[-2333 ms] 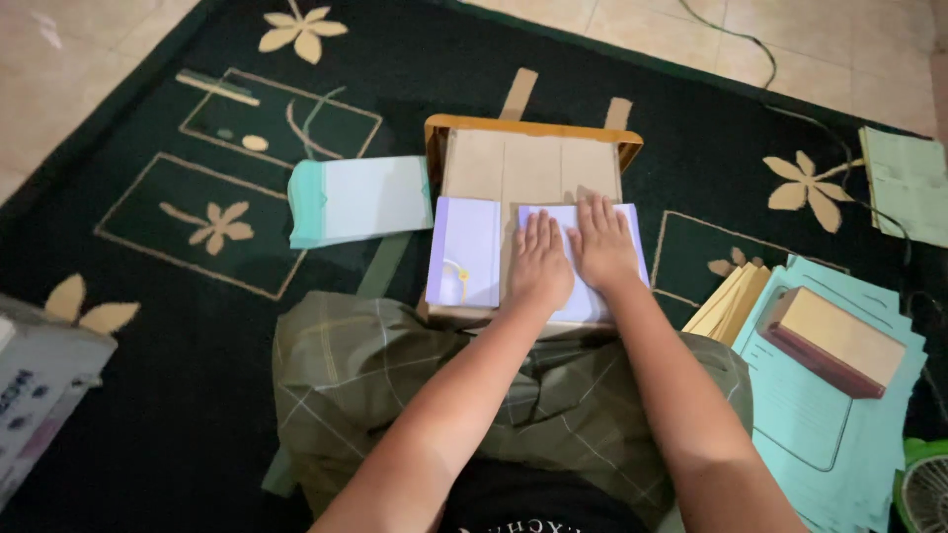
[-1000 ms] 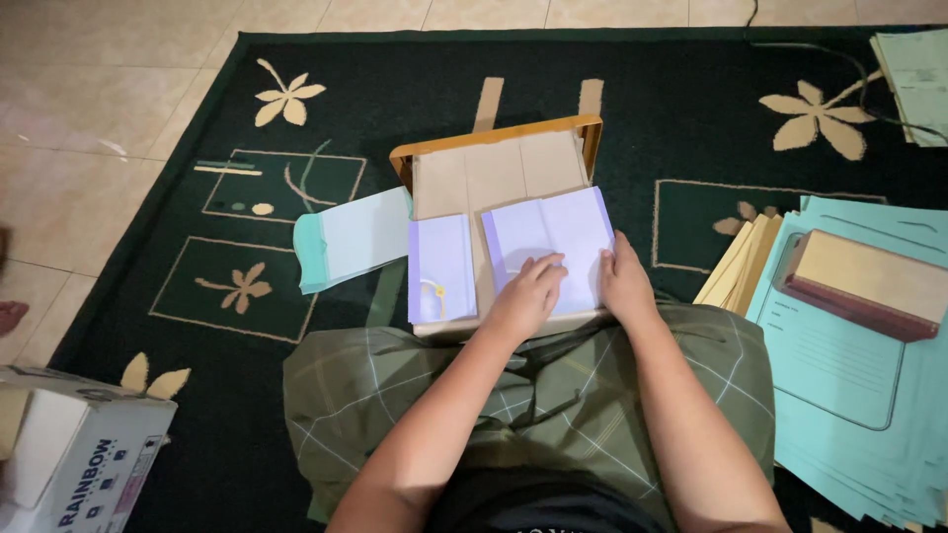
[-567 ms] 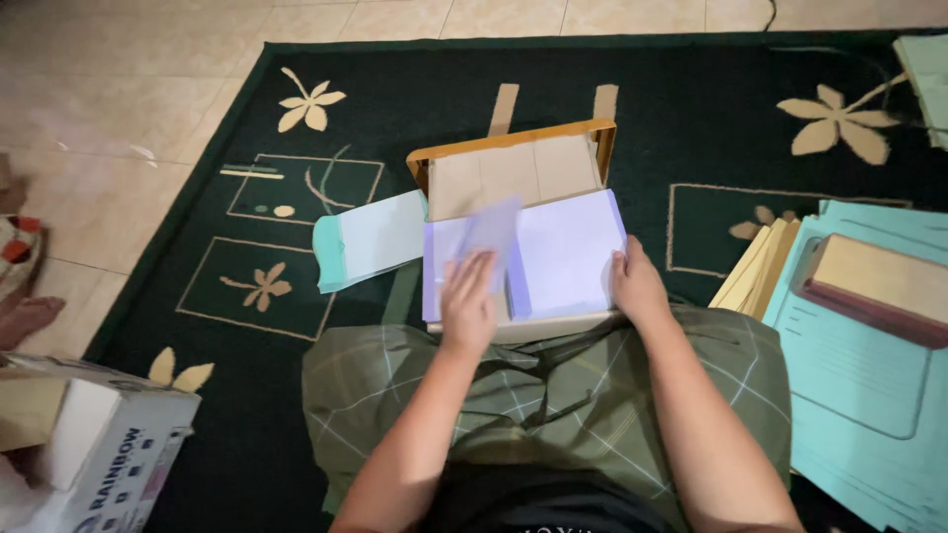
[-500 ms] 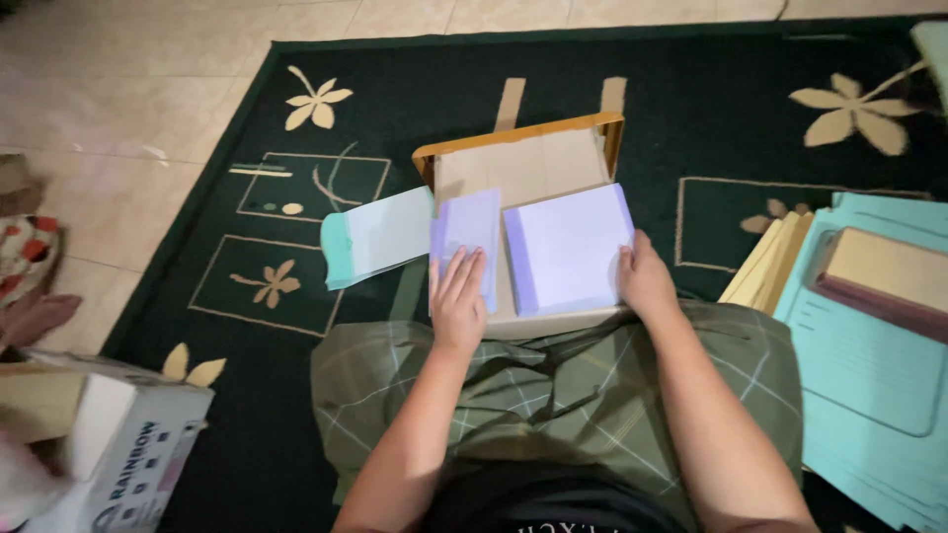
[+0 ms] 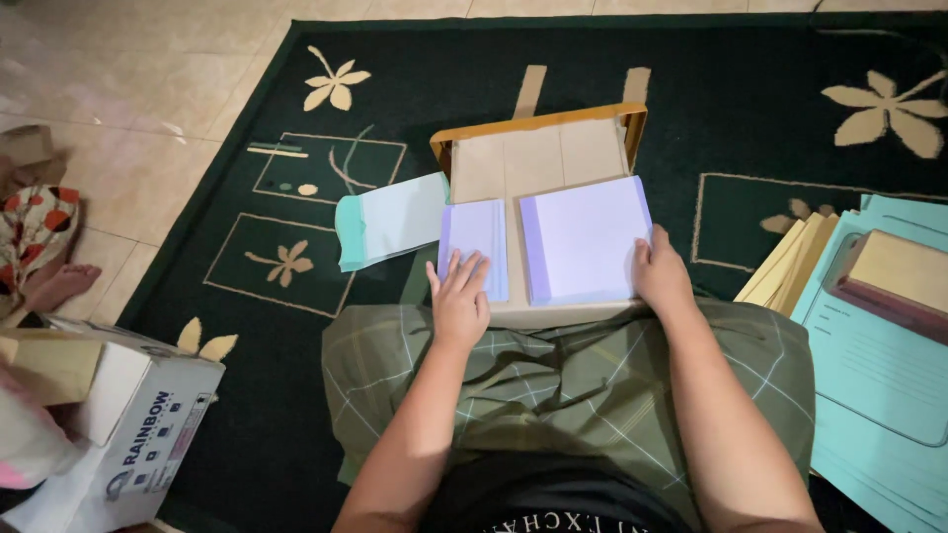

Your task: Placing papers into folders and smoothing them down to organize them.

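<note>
A small wooden table (image 5: 538, 123) stands on the rug in front of my lap, topped with a pale cardboard sheet (image 5: 538, 163). Two lavender paper pieces lie on it: a narrow one (image 5: 476, 229) at the left and a wider one (image 5: 585, 237) at the right. My left hand (image 5: 460, 296) rests flat, fingers spread, on the near end of the narrow piece. My right hand (image 5: 660, 276) holds the near right corner of the wider piece against the table.
A mint-green paper stack (image 5: 390, 217) lies left of the table on the dark green flowered rug (image 5: 276, 197). Teal sheets (image 5: 879, 375), a wooden block (image 5: 894, 281) and tan folders (image 5: 790, 262) sit at the right. A white cardboard box (image 5: 128, 434) and another person's foot (image 5: 59, 286) are at the left.
My hands pressed side by side on the lavender paper, then my left hand folded a flap over to the left. It now lies flat under my left hand, apart from the wider piece.
</note>
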